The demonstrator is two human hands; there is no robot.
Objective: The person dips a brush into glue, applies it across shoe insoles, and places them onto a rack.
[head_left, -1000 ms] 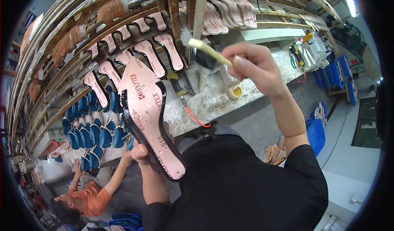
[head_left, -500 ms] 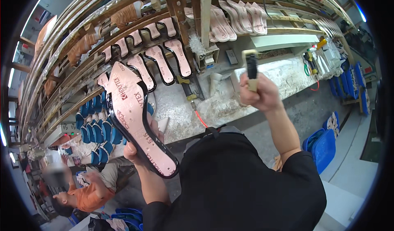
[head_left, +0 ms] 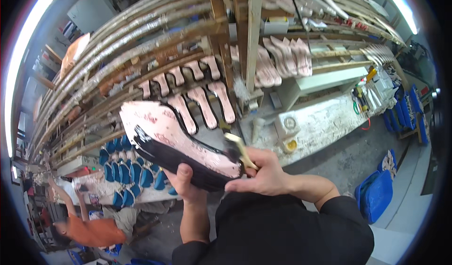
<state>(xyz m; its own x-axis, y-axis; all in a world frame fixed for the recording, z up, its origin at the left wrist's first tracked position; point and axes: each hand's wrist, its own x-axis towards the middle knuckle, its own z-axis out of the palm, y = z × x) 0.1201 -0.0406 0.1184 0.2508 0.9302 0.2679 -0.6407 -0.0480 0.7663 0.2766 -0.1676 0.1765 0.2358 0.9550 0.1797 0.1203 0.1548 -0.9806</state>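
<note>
Gripping the shoe [head_left: 174,145] from below, the left hand [head_left: 188,187] held it up in front of the person's chest, thumb pressed against the black side near the heel end. The shoe lay sole up, its pink bottom showing, with its long axis running from upper left down to lower right, so the heel end pointed straight at the right hand [head_left: 266,173]. That hand was closed around the pale handle of a brush [head_left: 238,149], whose dark bristles met the shoe at its lower right end (whether they pressed or only touched could not be told). The right hand was thus just beside the shoe, to its right, while the left sat under it. Beyond the shoe stood a workbench [head_left: 325,119], and wooden racks [head_left: 207,90] carried rows of pink soles. Well below and left of the shoe, another person in an orange top [head_left: 94,232] worked.
</note>
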